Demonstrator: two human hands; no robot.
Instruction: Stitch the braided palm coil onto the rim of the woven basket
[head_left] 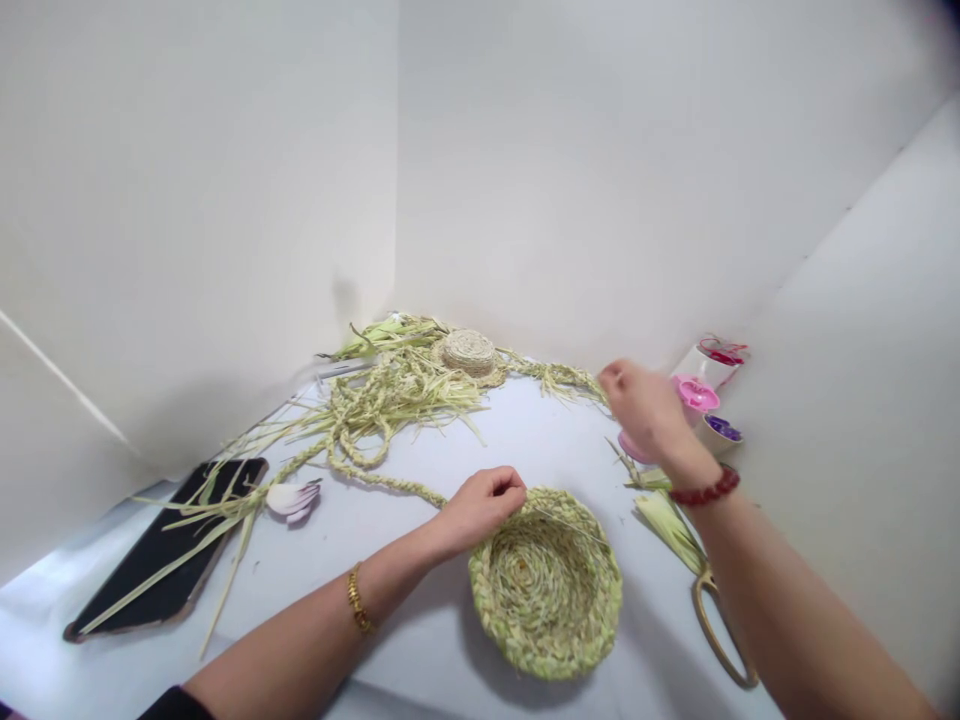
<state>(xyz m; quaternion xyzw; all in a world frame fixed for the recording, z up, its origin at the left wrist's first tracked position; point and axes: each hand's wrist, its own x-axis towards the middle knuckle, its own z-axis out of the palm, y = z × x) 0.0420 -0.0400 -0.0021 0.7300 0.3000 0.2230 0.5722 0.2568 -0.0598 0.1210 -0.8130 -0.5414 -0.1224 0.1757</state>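
A round, coiled basket of braided green-yellow straw [546, 662] sits on the white table in front of me, its hollow facing up. My left hand [484, 508] is closed on the basket's far left rim, thumb and fingers pinched together. From that rim a long straw braid [394, 486] runs left and back into the pile. My right hand [646, 408] is raised to the right, beyond the basket, slightly blurred, its fingers pinched together. Whatever those fingers hold is too small to make out. A thin strand crosses the basket's opening near its far rim.
Loose straw [412, 395] and a small straw hat [469, 352] lie at the back. On the left are a dark flat device [150, 570] and a white-purple shell-like piece [294, 500]. Scissors [709, 625], a husk [670, 530], a pink container [697, 394] and a purple-filled cup [721, 430] are right.
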